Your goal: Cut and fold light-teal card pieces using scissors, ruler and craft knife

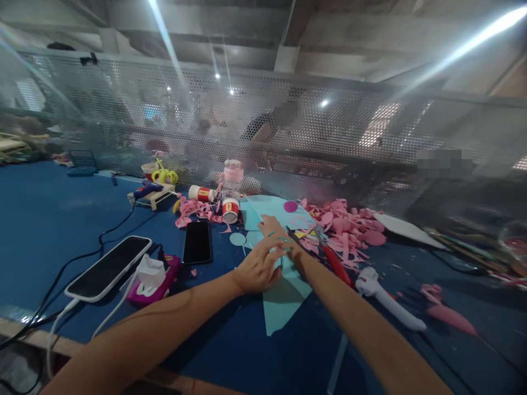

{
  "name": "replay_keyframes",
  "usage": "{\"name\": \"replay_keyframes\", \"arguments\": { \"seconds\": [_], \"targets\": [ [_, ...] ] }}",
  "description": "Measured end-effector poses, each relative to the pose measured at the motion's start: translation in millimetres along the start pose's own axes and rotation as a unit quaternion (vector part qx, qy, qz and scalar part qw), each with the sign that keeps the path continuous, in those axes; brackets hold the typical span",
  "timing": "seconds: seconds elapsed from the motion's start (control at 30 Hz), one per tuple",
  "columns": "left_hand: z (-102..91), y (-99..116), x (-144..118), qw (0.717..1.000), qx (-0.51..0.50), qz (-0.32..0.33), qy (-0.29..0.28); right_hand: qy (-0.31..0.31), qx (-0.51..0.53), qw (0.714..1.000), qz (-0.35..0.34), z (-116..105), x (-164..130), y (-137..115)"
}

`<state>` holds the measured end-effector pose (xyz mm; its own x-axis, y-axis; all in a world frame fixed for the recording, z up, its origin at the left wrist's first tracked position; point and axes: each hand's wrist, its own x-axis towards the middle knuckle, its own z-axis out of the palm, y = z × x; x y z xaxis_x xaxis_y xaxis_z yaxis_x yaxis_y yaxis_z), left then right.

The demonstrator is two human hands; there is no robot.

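My left hand (260, 267) hovers over light blue foam-like sheets, its fingers loosely bent and apart, with long teal nails. Those fingers overlap my right wrist from this viewpoint; whether they touch it I cannot tell. Farther forward, my right hand (272, 226) is closed around the near end of a thin pale blue strip (253, 206); most of its fingers are hidden. One light blue sheet (284, 307) lies below both hands, and a larger light blue piece (267, 204) lies behind them, bearing a magenta disc (290, 207). Left of my hands is a small pale blue disc (237, 239).
Red-handled pliers (337, 266) and a white glue gun (389, 302) lie right of my right forearm. Pink scraps (341, 225) heap behind. A black phone (197, 242), a white-cased phone (109, 269) and a purple power strip (154, 282) with cables lie left. A perforated screen (185, 126) borders the back.
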<state>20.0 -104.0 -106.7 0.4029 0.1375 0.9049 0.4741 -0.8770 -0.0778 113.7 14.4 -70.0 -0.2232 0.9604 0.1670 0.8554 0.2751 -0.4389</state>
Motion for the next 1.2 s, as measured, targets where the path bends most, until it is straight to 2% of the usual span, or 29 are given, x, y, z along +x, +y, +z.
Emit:
{"name": "replay_keyframes", "arguments": {
  "seconds": [0.1,0.2,0.27,0.33,0.4,0.5,0.53,0.57,0.63,0.7,0.83,0.93,1.1,1.2],
  "targets": [
    [-0.4,-0.4,0.0,1.000,-0.006,-0.026,0.000,0.061,0.100,0.993,0.017,-28.5,0.4,9.7],
    [2.3,-1.7,-2.4,0.996,-0.030,-0.078,-0.009,0.109,0.220,0.969,0.034,-57.0,-11.3,22.1],
    [6.8,-3.8,-5.1,0.989,-0.063,-0.136,0.002,0.113,0.294,0.948,0.042,-71.5,-28.7,30.8],
    [12.8,-7.1,-7.6,0.964,-0.114,-0.239,0.039,0.099,0.351,0.930,0.043,-80.1,-51.3,39.0],
    [18.5,-11.4,-8.3,0.905,-0.176,-0.376,0.096,0.073,0.413,0.907,0.038,-81.8,-74.3,46.5],
    [22.7,-17.3,-5.4,0.777,-0.299,-0.532,0.156,-0.006,0.647,0.760,0.054,-73.5,-100.4,57.4],
    [22.6,-18.5,-3.7,0.735,-0.346,-0.562,0.154,-0.019,0.692,0.719,0.062,-69.1,-106.1,60.9],
    [22.0,-19.2,-2.0,0.698,-0.393,-0.582,0.140,-0.024,0.718,0.692,0.070,-64.5,-110.5,64.1],
    [19.7,-19.4,1.0,0.646,-0.455,-0.603,0.105,-0.026,0.744,0.663,0.077,-56.5,-116.1,69.5],
    [17.3,-18.9,2.8,0.630,-0.467,-0.613,0.096,-0.029,0.751,0.655,0.080,-51.8,-119.1,73.0],
    [15.8,-20.2,2.5,0.633,-0.440,-0.624,0.131,-0.032,0.744,0.662,0.082,-51.1,-121.7,75.3],
    [16.8,-22.3,0.7,0.636,-0.431,-0.626,0.134,-0.015,0.719,0.688,0.096,-50.7,-122.1,75.0],
    [17.5,-19.4,-0.3,0.674,-0.438,-0.590,0.079,0.011,0.672,0.732,0.113,-44.0,-121.8,74.8],
    [17.0,-15.9,0.5,0.673,-0.447,-0.585,0.064,0.024,0.649,0.753,0.108,-40.9,-122.1,75.3]
  ]
}}
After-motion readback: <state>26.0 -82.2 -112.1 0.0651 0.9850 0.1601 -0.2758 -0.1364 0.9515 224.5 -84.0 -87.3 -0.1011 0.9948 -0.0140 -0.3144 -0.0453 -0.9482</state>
